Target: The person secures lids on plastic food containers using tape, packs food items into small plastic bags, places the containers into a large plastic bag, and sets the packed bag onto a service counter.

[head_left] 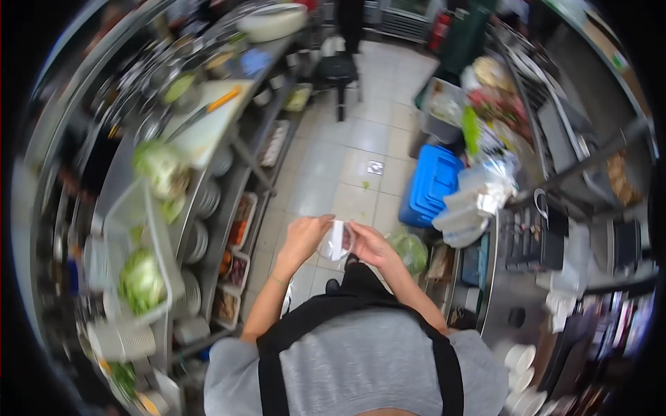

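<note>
Between my hands, in front of my body and over the floor, is a clear round plastic lid [326,248] with a white strip [338,240] running across it. My left hand [304,240] has its fingers closed at the lid's upper left edge, near the top of the strip. On the other side, my right hand [371,243] grips the right edge, its fingers partly seen through the clear plastic. Whether the strip is stuck down or only lies against the lid, I cannot tell.
To the left, a steel counter carries a cutting board [220,111], an orange-handled knife [223,99], lettuce [161,168] and a plastic tub [111,220]. A blue lidded bin [431,186] and a bag of greens [408,251] stand right. A black stool [336,69] is ahead.
</note>
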Available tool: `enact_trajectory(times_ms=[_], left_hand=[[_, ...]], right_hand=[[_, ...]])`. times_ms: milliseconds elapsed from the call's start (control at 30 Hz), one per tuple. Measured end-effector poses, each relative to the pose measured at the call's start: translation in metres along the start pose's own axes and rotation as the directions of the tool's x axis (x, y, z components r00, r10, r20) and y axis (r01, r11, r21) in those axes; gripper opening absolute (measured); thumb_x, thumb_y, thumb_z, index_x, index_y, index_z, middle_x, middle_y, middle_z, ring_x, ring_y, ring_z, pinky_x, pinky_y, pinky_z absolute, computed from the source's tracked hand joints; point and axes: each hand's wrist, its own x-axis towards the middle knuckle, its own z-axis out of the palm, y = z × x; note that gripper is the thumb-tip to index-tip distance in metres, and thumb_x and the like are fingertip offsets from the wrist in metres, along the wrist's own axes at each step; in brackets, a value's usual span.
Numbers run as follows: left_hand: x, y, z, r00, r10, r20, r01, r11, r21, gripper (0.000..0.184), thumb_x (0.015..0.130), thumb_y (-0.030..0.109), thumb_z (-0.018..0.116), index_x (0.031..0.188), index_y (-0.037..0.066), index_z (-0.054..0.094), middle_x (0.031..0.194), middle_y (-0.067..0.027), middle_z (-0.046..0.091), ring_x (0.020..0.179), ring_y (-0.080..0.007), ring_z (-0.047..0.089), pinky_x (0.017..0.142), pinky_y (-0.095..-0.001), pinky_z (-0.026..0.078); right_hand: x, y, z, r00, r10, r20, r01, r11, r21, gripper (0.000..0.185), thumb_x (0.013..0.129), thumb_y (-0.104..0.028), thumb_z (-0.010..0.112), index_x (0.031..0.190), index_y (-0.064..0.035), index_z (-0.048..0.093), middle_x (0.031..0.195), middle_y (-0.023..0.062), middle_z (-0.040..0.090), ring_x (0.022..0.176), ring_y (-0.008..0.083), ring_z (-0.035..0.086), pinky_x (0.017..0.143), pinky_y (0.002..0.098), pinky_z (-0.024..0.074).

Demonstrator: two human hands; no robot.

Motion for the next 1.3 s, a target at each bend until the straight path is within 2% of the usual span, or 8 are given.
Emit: enact_trajectory(times_ms=[333, 433, 667, 933, 1000, 1200, 1233, 1300], left_hand=[[0.173, -0.006, 0.07, 0.998, 0.044, 0.053, -0.049, 0.995, 0.091, 0.022, 0.088, 0.024, 0.049, 0.098, 0.011, 0.063, 0.074, -0.0199, 0.062, 0.069, -0.0373, 0.061, 0.06, -0.0443, 0.049], [0.233, 0.0, 0.09, 0.988, 0.095, 0.124, -0.073, 0.982, -0.172, 0.025, 0.088, 0.023, 0.049, 0.101, 0.003, 0.059, 0.069, -0.0195, 0.061, 0.062, -0.0342, 0.061, 0.056, -0.0422, 0.048], [0.354, -0.024, 0.144, 0.825, 0.017, 0.565, 0.381, 0.722, -0.578, 0.025, 0.091, 0.018, 0.046, 0.096, -0.005, 0.056, 0.075, -0.0087, 0.056, 0.055, -0.014, 0.06, 0.038, -0.0255, 0.042], [0.572, -0.023, 0.229, 0.781, 0.097, 0.617, 0.196, 0.9, -0.389, 0.025, 0.088, 0.021, 0.051, 0.091, -0.003, 0.057, 0.06, -0.0112, 0.059, 0.048, -0.017, 0.058, 0.04, -0.0275, 0.046], [0.677, -0.01, 0.262, 0.806, 0.206, 0.555, 0.041, 0.916, -0.4, 0.029, 0.087, 0.027, 0.055, 0.087, -0.003, 0.057, 0.057, -0.0124, 0.06, 0.046, -0.0168, 0.058, 0.042, -0.0286, 0.048], [0.861, 0.096, 0.328, 0.749, 0.337, 0.57, 0.329, 0.559, -0.761, 0.03, 0.083, 0.022, 0.059, 0.101, -0.001, 0.054, 0.099, -0.0215, 0.056, 0.09, -0.0202, 0.061, 0.057, -0.034, 0.053], [0.874, 0.097, 0.362, 0.603, 0.479, 0.638, -0.034, 0.815, -0.579, 0.033, 0.078, 0.027, 0.063, 0.099, 0.002, 0.058, 0.098, -0.018, 0.059, 0.086, -0.0192, 0.062, 0.056, -0.0346, 0.052], [0.895, 0.106, 0.425, 0.224, 0.696, 0.682, -0.93, 0.361, -0.063, 0.039, 0.069, 0.035, 0.069, 0.094, 0.007, 0.064, 0.096, -0.0111, 0.064, 0.08, -0.017, 0.063, 0.055, -0.0357, 0.051]], right_hand=[[0.047, -0.115, -0.073, 0.914, -0.319, -0.252, 0.102, 0.781, -0.616, 0.02, 0.083, -0.016, 0.061, 0.099, -0.0039, 0.064, 0.082, 0.0033, 0.063, 0.08, 0.016, 0.059, 0.071, 0.0312, 0.046], [0.064, -0.161, -0.093, 0.647, -0.76, 0.064, 0.04, -0.05, -0.998, 0.023, 0.073, -0.015, 0.067, 0.094, -0.0051, 0.067, 0.087, 0.0115, 0.062, 0.082, 0.026, 0.058, 0.065, 0.0294, 0.0479], [0.089, -0.275, -0.114, 0.357, -0.929, -0.098, 0.228, 0.188, -0.955, 0.048, 0.071, -0.013, 0.072, 0.116, -0.0101, 0.057, 0.116, 0.0111, 0.038, 0.081, 0.0178, 0.057, 0.066, 0.0296, 0.049], [0.062, -0.29, -0.212, 0.379, -0.842, -0.384, -0.085, 0.381, -0.921, 0.043, 0.075, -0.024, 0.07, 0.112, -0.0063, 0.056, 0.101, 0.0129, 0.052, 0.08, 0.022, 0.058, 0.069, 0.0321, 0.0485], [0.058, -0.232, -0.288, 0.257, -0.926, -0.276, -0.297, 0.196, -0.934, 0.041, 0.074, -0.028, 0.069, 0.107, -0.0048, 0.059, 0.097, 0.0149, 0.058, 0.079, 0.0284, 0.058, 0.073, 0.0356, 0.0473], [0.03, -0.008, -0.328, -0.368, -0.216, -0.905, -0.123, 0.975, -0.183, 0.033, 0.07, -0.03, 0.067, 0.09, -0.0042, 0.065, 0.096, 0.0171, 0.063, 0.093, 0.0296, 0.06, 0.083, 0.0378, 0.0468], [0.035, 0.033, -0.318, -0.358, -0.066, -0.931, -0.13, 0.991, -0.02, 0.031, 0.07, -0.032, 0.066, 0.087, -0.0053, 0.066, 0.097, 0.0161, 0.063, 0.095, 0.0301, 0.059, 0.083, 0.0388, 0.0469], [0.053, 0.079, -0.271, -0.272, 0.089, -0.958, -0.374, 0.908, 0.19, 0.028, 0.074, -0.035, 0.063, 0.081, -0.0083, 0.068, 0.08, 0.0112, 0.064, 0.075, 0.0232, 0.061, 0.071, 0.0339, 0.0504]])
